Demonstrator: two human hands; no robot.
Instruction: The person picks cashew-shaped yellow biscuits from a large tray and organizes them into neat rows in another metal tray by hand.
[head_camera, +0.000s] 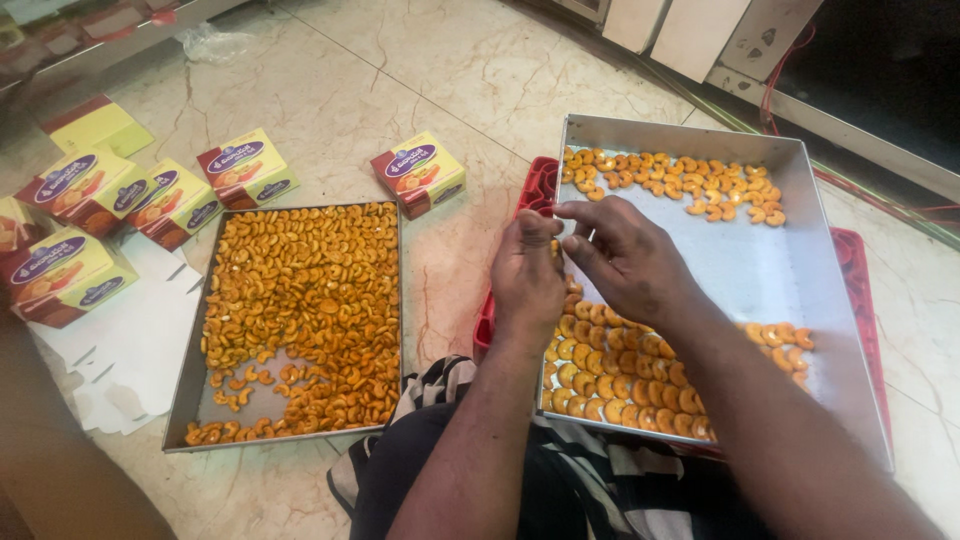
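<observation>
The left hand (527, 275) and right hand (625, 255) meet over the near-left part of a steel tray (740, 270) that rests on a red crate (852, 262). The fingers of both hands are drawn narrow, pinched together as if on a small orange crescent sweet; the piece itself is hidden between them, so I cannot tell what they hold.

The arranged sweets (620, 375) lie in tight overlapping rows at the tray's 7 o'clock corner, with a looser band (670, 185) along the far edge at 12 o'clock and bare metal between. To do this well, I judge, each piece should be set curve to curve against the last row, pressed lightly — no gaps, no crushing.

At 9 o'clock from the hands, a second tray (290, 320) sits on the marble floor (470, 80), heaped with loose sweets and thinning toward its near edge.

Count: two trays, one crate, and six printed boxes — one box (418, 172) between the trays, five others (150, 200) clustered at 10 o'clock beside flat white cardboard blanks (130, 340). The sweets are too many to count.
</observation>
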